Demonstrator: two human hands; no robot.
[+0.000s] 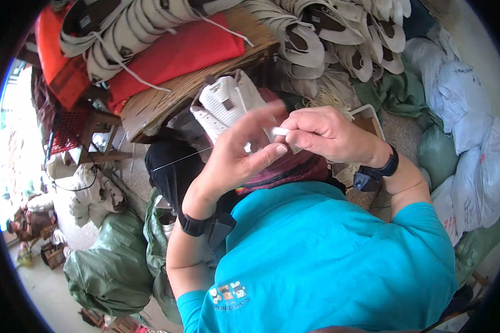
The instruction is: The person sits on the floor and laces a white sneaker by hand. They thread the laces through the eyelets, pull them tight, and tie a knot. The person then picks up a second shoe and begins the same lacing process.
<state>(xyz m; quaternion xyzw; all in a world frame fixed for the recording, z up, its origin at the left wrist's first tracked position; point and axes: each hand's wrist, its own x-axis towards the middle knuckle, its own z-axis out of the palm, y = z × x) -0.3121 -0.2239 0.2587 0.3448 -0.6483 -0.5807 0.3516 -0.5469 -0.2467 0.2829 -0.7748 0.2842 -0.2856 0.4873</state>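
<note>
My right hand (329,133) is closed, thumb against curled fingers, with a small white strip (280,131) pinched in it; its exact kind cannot be made out. Facing it, my left hand (240,141) has its thumb stretched away from the fingers. Those fingers are blurred by motion, and nothing plainly sits in the gap. A thin pale thread (182,159) runs leftward from beside my left hand over my dark trouser leg. Just beyond both hands lies a white shoe upper (225,95) with a brown tab, partly covered by my left fingers.
A wooden bench (155,111) ahead carries a red cloth (178,58) and a row of nested cream shoe uppers (139,33) with loose laces. More shoes (311,47) are heaped at the far right. White sacks (464,111) line the right; green sacks (112,263) stand at left.
</note>
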